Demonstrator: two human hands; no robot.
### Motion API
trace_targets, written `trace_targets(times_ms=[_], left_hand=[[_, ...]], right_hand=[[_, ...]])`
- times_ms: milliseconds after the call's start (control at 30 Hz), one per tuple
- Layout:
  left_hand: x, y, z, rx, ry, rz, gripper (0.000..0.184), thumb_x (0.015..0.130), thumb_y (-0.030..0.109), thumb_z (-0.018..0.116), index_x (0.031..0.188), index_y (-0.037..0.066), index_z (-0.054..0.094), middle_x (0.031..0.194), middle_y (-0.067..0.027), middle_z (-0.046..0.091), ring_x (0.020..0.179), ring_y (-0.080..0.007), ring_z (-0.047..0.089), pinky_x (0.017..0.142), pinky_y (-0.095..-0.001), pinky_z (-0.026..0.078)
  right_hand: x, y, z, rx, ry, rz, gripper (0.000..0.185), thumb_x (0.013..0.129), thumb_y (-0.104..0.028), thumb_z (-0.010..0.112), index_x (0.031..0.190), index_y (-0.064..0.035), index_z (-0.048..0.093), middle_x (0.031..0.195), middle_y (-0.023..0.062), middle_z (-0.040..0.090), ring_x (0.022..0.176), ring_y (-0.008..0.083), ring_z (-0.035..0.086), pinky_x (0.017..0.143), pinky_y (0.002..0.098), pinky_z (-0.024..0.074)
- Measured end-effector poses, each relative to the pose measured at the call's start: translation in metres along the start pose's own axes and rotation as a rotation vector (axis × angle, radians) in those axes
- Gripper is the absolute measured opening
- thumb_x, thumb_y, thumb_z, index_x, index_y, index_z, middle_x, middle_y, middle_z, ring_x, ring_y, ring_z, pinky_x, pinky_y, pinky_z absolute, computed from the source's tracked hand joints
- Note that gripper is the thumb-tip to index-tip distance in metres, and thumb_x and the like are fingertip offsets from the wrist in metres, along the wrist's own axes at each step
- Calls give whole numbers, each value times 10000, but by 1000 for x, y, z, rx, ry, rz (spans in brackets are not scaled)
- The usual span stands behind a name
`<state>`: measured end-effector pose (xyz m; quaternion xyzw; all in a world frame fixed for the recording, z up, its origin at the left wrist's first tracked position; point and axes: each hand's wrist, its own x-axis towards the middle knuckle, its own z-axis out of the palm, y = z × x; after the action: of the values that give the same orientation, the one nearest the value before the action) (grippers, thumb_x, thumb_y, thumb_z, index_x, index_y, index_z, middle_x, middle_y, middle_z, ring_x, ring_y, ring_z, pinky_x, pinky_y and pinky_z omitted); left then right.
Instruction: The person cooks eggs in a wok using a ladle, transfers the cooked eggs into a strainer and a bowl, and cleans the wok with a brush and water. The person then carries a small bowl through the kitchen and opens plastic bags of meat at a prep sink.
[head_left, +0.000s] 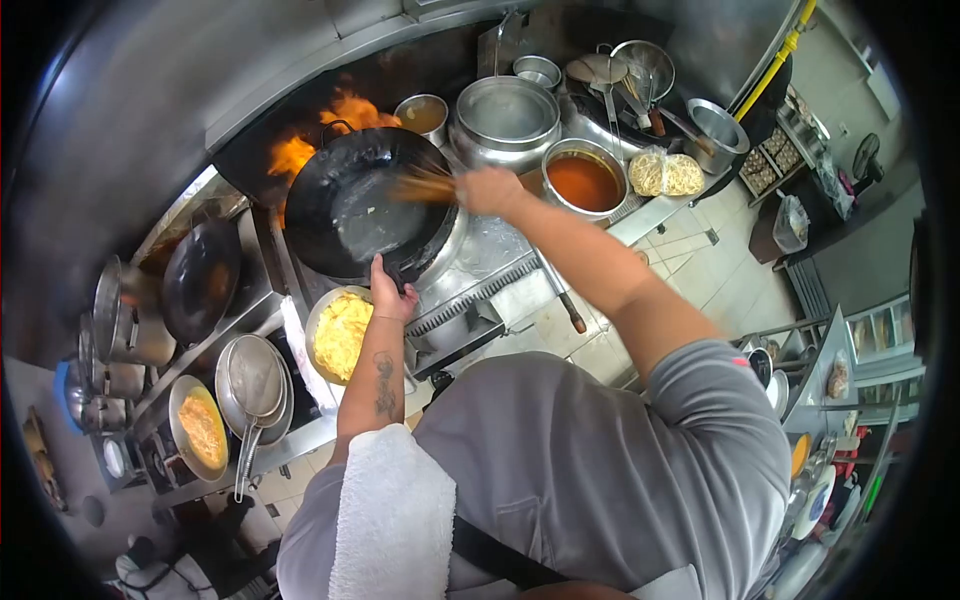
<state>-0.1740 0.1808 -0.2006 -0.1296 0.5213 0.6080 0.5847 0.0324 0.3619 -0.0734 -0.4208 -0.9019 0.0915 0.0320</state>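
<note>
The single head view looks forward and steeply down from above the hands, seemingly through a wide lens.

Bright, even light; glare on steel; moving right hand (488, 191) blurred; dark, curved fisheye edges.

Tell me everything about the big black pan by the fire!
The big black wok is round, deep and metal-looking. Its inside looks shiny and wet, with little pale bits. A small loop handle sticks up at the far rim, near orange flames. The left hand is at its near edge. The right hand holds a blurry brown brush over it.
</note>
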Motion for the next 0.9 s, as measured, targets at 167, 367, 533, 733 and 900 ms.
trace_targets(times_ms=[167, 367, 533, 733, 900], left_hand=[[2, 1, 1, 20, 4, 68, 464, 915, 658, 596, 1027, 208, 612, 811, -30, 618, 490, -140, 439, 432, -235, 368], [6, -12, -12, -89, -205, 161, 151, 933, 209, 510, 874, 74, 545, 718, -67, 561, 451, -152, 444, 380, -258, 338], [-56, 18, -51, 68, -159, 185, 116, 921, 175, 547, 824, 118, 514, 683, -49, 525, 427, -132, 391, 362, -255, 302], [-106, 43, -29, 254, 51, 317, 166, 915, 163, 584, 775, 110, 513, 629, -25, 494, 407, -111, 386, 338, -252, 283], [-120, 34, -16, 311, 118, 429, 152, 902, 144, 583, 772, 87, 527, 618, -34, 489, 382, -113, 377, 327, -257, 287]], right_hand=[[-25, -46, -40, 14, -65, -134, 358, 908, -256, 617, 1236, -228, 757, 1200, 144, 750, 1092, 328, 731, 972, 464, 562], [-6, -28, -59, -219, 27, 28, 369, 885, -286, 671, 1216, -151, 764, 1142, 141, 767, 1069, 310, 740, 971, 457, 556], [-124, 61, -90, 234, 186, 124, 555, 882, -354, 708, 1416, -218, 638, 1164, 163, 748, 1079, 376, 708, 951, 453, 554], [-231, 113, -6, 643, 160, 409, 599, 910, -301, 753, 1479, -202, 592, 899, 153, 757, 706, 210, 711, 725, 359, 569], [-280, 102, 43, 1039, 211, 554, 571, 937, -209, 745, 1484, -155, 590, 676, -11, 612, 472, 71, 499, 438, 272, 422]])
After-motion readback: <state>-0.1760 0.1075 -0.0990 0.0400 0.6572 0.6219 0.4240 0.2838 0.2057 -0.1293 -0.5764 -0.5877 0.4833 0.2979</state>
